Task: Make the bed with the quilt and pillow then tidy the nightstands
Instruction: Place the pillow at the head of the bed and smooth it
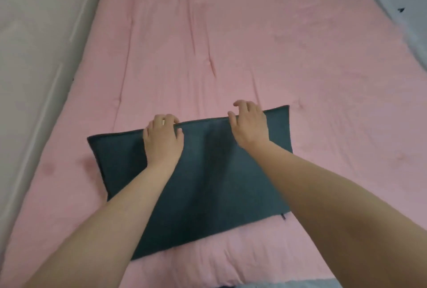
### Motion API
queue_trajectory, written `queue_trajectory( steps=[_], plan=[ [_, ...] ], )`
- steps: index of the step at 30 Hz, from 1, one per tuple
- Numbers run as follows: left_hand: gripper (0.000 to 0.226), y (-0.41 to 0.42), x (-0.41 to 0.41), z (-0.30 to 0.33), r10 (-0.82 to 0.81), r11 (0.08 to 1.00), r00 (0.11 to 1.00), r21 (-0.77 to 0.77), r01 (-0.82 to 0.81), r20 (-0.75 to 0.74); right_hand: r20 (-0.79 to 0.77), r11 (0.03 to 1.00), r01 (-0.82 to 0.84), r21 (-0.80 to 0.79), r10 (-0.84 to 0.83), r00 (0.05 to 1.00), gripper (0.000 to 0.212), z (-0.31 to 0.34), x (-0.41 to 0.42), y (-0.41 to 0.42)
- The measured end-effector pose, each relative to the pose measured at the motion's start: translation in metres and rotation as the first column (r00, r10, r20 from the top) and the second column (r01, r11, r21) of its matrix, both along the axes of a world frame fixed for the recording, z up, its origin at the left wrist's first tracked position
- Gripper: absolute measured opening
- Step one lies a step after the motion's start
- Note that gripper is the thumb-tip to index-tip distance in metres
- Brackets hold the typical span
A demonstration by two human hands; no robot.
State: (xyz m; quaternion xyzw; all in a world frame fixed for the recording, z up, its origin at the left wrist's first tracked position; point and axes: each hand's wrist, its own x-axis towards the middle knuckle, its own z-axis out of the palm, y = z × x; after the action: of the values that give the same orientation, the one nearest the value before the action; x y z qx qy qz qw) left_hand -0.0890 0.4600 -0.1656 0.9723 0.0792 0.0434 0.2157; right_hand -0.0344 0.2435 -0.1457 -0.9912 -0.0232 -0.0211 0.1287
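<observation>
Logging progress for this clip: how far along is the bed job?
Done: pink quilt looks spread flat over the bed. In hand: the left hand and right hand rest on the far edge of the dark pillow, which lies on the quilt, slightly askew. Left: squaring the pillow, then the nightstands, none in view.

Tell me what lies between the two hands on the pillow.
Only bare dark pillow fabric lies between the left hand and right hand along its far edge, as the head view shows.

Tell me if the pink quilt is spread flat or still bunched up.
Spread flat. The pink quilt covers the bed nearly edge to edge, showing only shallow creases, and the dark pillow lies on top.
</observation>
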Motion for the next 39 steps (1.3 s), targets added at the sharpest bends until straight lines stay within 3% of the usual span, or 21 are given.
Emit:
queue_trajectory(
  steps=[2, 5, 7, 9, 11, 14, 17, 20, 23, 24, 25, 26, 27, 28, 30, 31, 33, 34, 35, 37, 39],
  plan=[
    [0.039, 0.014, -0.025, -0.046, 0.093, 0.993, 0.980, -0.053, -0.104, -0.178, 0.002, 0.998, -0.043, 0.056, 0.043, 0.999, 0.047, -0.036, -0.014, 0.014],
    [0.059, 0.040, -0.064, -0.120, 0.099, 0.994, 0.916, -0.001, -0.107, -0.388, -0.216, 0.987, -0.162, -0.012, 0.156, 0.964, 0.058, -0.111, -0.058, 0.035],
    [0.063, 0.049, -0.084, -0.154, 0.087, 0.996, 0.925, 0.065, -0.068, -0.369, -0.309, 0.976, -0.192, -0.100, 0.153, 0.939, 0.060, -0.166, -0.091, 0.042],
    [0.066, 0.047, -0.093, -0.177, 0.091, 0.988, 0.941, 0.149, -0.044, -0.325, -0.295, 0.964, -0.185, -0.189, 0.124, 0.947, 0.062, -0.206, -0.107, 0.043],
    [0.068, 0.042, -0.096, -0.197, 0.113, 0.977, 0.944, 0.210, -0.048, -0.310, -0.283, 0.947, -0.198, -0.253, 0.124, 0.951, 0.063, -0.230, -0.107, 0.046],
    [0.070, 0.038, -0.089, -0.212, 0.126, 0.968, 0.947, 0.245, -0.052, -0.296, -0.266, 0.960, -0.162, -0.228, 0.099, 0.959, 0.064, -0.225, -0.099, 0.050],
    [0.070, 0.039, -0.087, -0.218, 0.121, 0.965, 0.947, 0.259, -0.042, -0.297, -0.212, 0.994, -0.082, -0.072, 0.065, 0.975, 0.080, -0.192, -0.085, 0.079],
    [0.072, 0.039, -0.089, -0.224, 0.108, 0.965, 0.955, 0.261, -0.033, -0.278, -0.025, 0.945, -0.141, 0.295, 0.155, 0.988, 0.100, -0.126, -0.050, 0.136],
    [0.076, 0.041, -0.086, -0.239, 0.111, 0.956, 0.963, 0.291, -0.036, -0.246, 0.307, 0.823, -0.242, 0.514, 0.087, 0.948, 0.092, -0.093, -0.018, 0.169],
    [0.075, 0.042, -0.084, -0.239, 0.110, 0.956, 0.963, 0.292, -0.034, -0.248, 0.349, 0.827, -0.255, 0.501, 0.077, 0.934, 0.085, -0.106, -0.016, 0.164],
    [0.073, 0.041, -0.084, -0.241, 0.099, 0.958, 0.964, 0.285, -0.025, -0.247, 0.323, 0.881, -0.270, 0.390, 0.143, 0.935, 0.077, -0.131, -0.020, 0.158],
    [0.071, 0.041, -0.084, -0.243, 0.088, 0.958, 0.963, 0.285, -0.013, -0.253, 0.197, 0.941, -0.283, 0.188, 0.246, 0.949, 0.069, -0.162, -0.029, 0.151],
    [0.069, 0.039, -0.085, -0.243, 0.073, 0.958, 0.964, 0.288, 0.004, -0.257, -0.038, 0.946, -0.324, 0.000, 0.324, 0.945, 0.063, -0.195, -0.039, 0.143],
    [0.069, 0.037, -0.086, -0.241, 0.060, 0.954, 0.961, 0.298, 0.024, -0.268, -0.234, 0.933, -0.352, -0.075, 0.327, 0.916, 0.064, -0.218, -0.043, 0.133],
    [0.070, 0.037, -0.085, -0.238, 0.072, 0.953, 0.961, 0.302, 0.013, -0.268, -0.343, 0.948, -0.318, -0.007, 0.297, 0.891, 0.069, -0.206, -0.033, 0.122],
    [0.069, 0.038, -0.084, -0.237, 0.090, 0.954, 0.960, 0.298, -0.007, -0.265, -0.252, 0.945, -0.299, 0.133, 0.324, 0.912, 0.069, -0.181, -0.022, 0.119],
    [0.067, 0.037, -0.082, -0.234, 0.101, 0.951, 0.957, 0.308, -0.013, -0.273, 0.119, 0.876, -0.285, 0.389, 0.259, 0.959, 0.062, -0.109, -0.008, 0.111],
    [0.067, 0.037, -0.082, -0.234, 0.102, 0.951, 0.956, 0.310, -0.012, -0.276, 0.303, 0.826, -0.302, 0.476, 0.169, 0.938, 0.057, -0.092, -0.011, 0.096],
    [0.068, 0.036, -0.083, -0.234, 0.104, 0.951, 0.955, 0.310, -0.014, -0.276, 0.350, 0.827, -0.290, 0.482, 0.122, 0.929, 0.055, -0.093, -0.020, 0.078],
    [0.068, 0.033, -0.084, -0.231, 0.086, 0.949, 0.957, 0.314, 0.006, -0.279, 0.134, 0.955, -0.236, 0.178, 0.214, 0.968, 0.058, -0.135, -0.053, 0.056],
    [0.068, 0.029, -0.089, -0.228, 0.054, 0.945, 0.959, 0.323, 0.040, -0.279, -0.226, 0.951, -0.308, -0.035, 0.292, 0.929, 0.064, -0.199, -0.082, 0.035]
  ],
)
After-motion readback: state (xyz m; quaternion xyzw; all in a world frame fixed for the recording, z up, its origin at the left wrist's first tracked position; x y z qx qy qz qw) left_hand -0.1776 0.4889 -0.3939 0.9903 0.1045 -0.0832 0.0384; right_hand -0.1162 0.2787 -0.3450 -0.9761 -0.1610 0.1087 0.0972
